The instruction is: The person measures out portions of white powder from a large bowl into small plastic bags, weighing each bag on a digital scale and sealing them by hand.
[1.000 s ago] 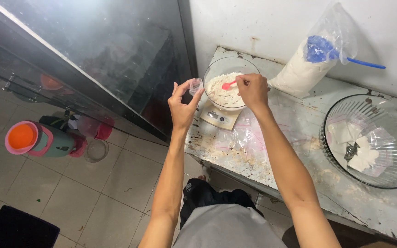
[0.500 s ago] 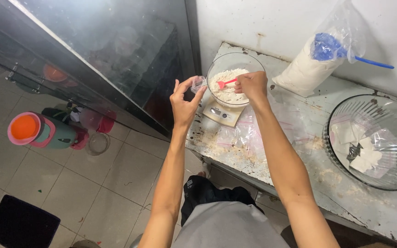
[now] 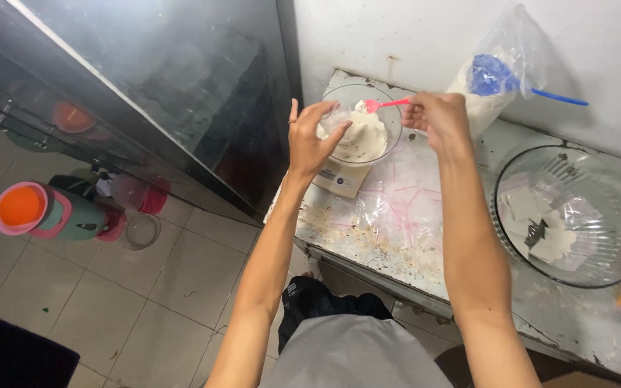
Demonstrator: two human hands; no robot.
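Observation:
A clear glass bowl (image 3: 389, 111) of white powder stands on a small white scale (image 3: 341, 179) at the table's far left corner. My left hand (image 3: 312, 140) cups the bowl's near left side and seems to pinch a small clear bag over it. My right hand (image 3: 436, 118) holds a pink plastic spoon (image 3: 386, 105) by its handle, its tip over the powder.
A plastic bag of white powder (image 3: 494, 79) with a blue scoop leans on the wall. A large glass bowl (image 3: 616, 215) with small packets sits at right. Clear plastic bags (image 3: 404, 208) lie on the worn table. An orange-lidded jug (image 3: 41, 212) stands on the tiled floor.
My right hand has lifted out of the bowl and drawn right, raising the pink spoon above the powder. My left hand stays at the bowl's left side.

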